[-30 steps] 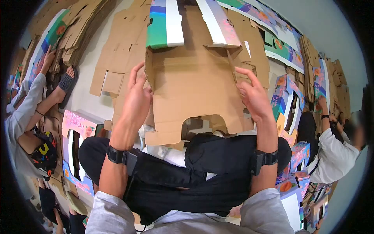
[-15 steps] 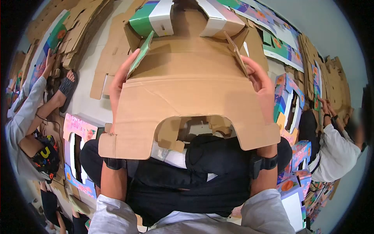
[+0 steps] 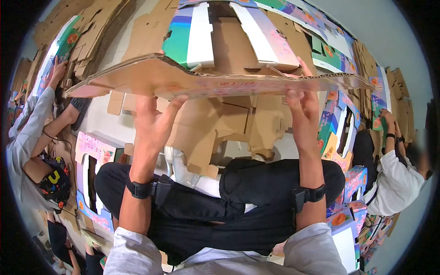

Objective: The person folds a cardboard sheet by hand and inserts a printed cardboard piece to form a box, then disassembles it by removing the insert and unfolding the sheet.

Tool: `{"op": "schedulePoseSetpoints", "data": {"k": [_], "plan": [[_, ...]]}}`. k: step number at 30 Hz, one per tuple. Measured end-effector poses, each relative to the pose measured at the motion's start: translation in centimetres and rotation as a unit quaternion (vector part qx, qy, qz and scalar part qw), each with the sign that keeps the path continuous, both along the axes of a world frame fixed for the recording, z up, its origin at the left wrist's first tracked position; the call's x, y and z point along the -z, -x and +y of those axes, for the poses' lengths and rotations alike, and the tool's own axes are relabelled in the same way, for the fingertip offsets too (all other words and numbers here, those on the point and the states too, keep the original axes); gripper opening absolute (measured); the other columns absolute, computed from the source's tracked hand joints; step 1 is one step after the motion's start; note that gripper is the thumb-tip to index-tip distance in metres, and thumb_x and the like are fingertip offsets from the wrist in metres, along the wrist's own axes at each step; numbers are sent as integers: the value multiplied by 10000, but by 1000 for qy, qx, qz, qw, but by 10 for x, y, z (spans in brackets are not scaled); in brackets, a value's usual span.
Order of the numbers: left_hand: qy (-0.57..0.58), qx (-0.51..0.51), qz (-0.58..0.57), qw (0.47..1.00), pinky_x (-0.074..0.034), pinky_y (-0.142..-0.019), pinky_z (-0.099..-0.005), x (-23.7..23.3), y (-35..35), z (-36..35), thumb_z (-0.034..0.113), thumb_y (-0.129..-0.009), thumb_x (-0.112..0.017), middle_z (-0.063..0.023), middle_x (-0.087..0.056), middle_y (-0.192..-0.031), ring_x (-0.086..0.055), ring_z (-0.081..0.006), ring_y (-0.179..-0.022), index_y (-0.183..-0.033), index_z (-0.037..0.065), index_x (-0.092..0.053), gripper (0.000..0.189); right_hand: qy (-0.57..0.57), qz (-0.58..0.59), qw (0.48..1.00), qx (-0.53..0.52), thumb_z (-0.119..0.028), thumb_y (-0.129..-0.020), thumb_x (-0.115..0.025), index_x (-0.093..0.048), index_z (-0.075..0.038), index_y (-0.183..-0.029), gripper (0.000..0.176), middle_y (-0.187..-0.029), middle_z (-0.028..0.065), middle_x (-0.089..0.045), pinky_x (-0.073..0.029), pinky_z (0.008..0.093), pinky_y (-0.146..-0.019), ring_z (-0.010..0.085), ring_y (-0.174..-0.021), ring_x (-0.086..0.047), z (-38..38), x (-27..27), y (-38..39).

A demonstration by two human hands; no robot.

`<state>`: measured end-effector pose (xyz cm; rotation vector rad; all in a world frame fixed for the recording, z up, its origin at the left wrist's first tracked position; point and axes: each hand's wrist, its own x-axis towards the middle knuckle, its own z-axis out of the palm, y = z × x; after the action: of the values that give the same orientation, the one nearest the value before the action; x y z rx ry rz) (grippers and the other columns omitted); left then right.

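Head view: left hand and right hand both pinch the near edge of a cardboard box, fingers clamped on it, holding it flat above the lap.

The pale floor carries flattened cardboard blanks in stacks and printed boxes.

Front: cardboard panel, held level, blocks forward reach across full width | Below panel: open gap down to crossed legs | Left: printed box and co-worker's arm close in | Right: folded boxes crowd; bare floor strip front-left.
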<state>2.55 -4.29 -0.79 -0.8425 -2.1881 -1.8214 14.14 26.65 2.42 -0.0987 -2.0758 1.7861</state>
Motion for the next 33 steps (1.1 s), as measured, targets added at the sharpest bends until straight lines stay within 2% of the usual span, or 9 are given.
{"op": "schedulePoseSetpoints", "data": {"k": [6, 9, 16, 19, 23, 26, 29, 32, 33], "plan": [[-38, -69, -16, 997, -435, -1249, -418, 8, -16, 16, 32, -940, -833, -160, -445, -1680, -525, -229, -1457, -1588, 26, -427, 765, 73, 55, 994, 52, -109, -1085, -667, -416, -9, -1653, 629, -1673, 92, -386, -310, 417, -1285, 214, -1551, -372, -26, 13, 2], [-12, -89, -46, 995, -450, -1224, -424, 11, -19, 14, 39, -912, -874, -144, -541, -1581, -573, -230, -1391, -1541, 22, -477, 743, 33, -13, 999, 34, -159, -1088, -681, -456, -6, -1601, 581, -1661, 94, -389, -337, 412, -1250, 214, -1494, -419, -17, 11, 1], [77, -162, 35, 983, -539, -1026, -356, 14, -23, 24, 179, -952, -881, -94, -643, -1291, -640, -194, -1190, -1359, 5, -557, 548, 95, -43, 989, 103, -259, -1098, -686, -546, -11, -1426, 434, -1330, 90, -585, -433, 344, -1119, 202, -1250, -572, -18, 31, 10], [9, -192, -124, 973, -544, -963, -387, 26, -18, 34, 174, -944, -866, -114, -668, -1174, -672, -222, -1081, -1246, -2, -586, 448, 215, -67, 971, 86, -292, -1093, -696, -549, -17, -1394, 433, -1239, 96, -619, -450, 330, -1075, 192, -1201, -602, -18, 38, 15], [-56, -176, -214, 959, -571, -890, -353, 43, -15, 41, 206, -1002, -815, -127, -667, -1137, -678, -183, -995, -1276, -20, -531, 454, 103, -115, 973, 172, -342, -1083, -692, -519, -11, -1421, 505, -1326, 147, -627, -465, 332, -1059, 185, -1227, -598, -10, 74, 21], [-23, -191, -216, 957, -573, -894, -367, 39, -14, 40, 219, -996, -815, -166, -630, -1226, -664, -221, -1085, -1288, -28, -517, 485, 126, -116, 974, 145, -333, -1057, -714, -460, 13, -1534, 642, -1368, 181, -641, -479, 342, -1085, 213, -1262, -620, -13, 67, 26], [104, -310, -124, 937, -560, -954, -405, 40, -5, 35, 228, -991, -805, -205, -559, -1334, -612, -283, -1210, -1370, -21, -497, 548, 194, -174, 964, 54, -323, -1021, -752, -399, 38, -1610, 777, -1396, 208, -645, -502, 367, -1088, 243, -1262, -651, -9, 63, 26], [159, -288, -58, 942, -518, -1049, -421, 35, 7, 18, 233, -988, -792, -247, -497, -1402, -537, -350, -1309, -1454, 4, -498, 597, 207, -233, 950, 11, -368, -979, -794, -388, 67, -1609, 867, -1374, 205, -662, -524, 379, -1062, 257, -1218, -680, -26, 74, 27], [155, -265, -125, 943, -411, -1177, -505, 24, 7, 15, 271, -994, -777, -268, -512, -1403, -505, -389, -1357, -1532, 40, -497, 649, 188, -258, 948, 0, -361, -939, -846, -399, 79, -1595, 908, -1358, 201, -670, -525, 378, -1067, 260, -1217, -680, -31, 75, 28]]}}
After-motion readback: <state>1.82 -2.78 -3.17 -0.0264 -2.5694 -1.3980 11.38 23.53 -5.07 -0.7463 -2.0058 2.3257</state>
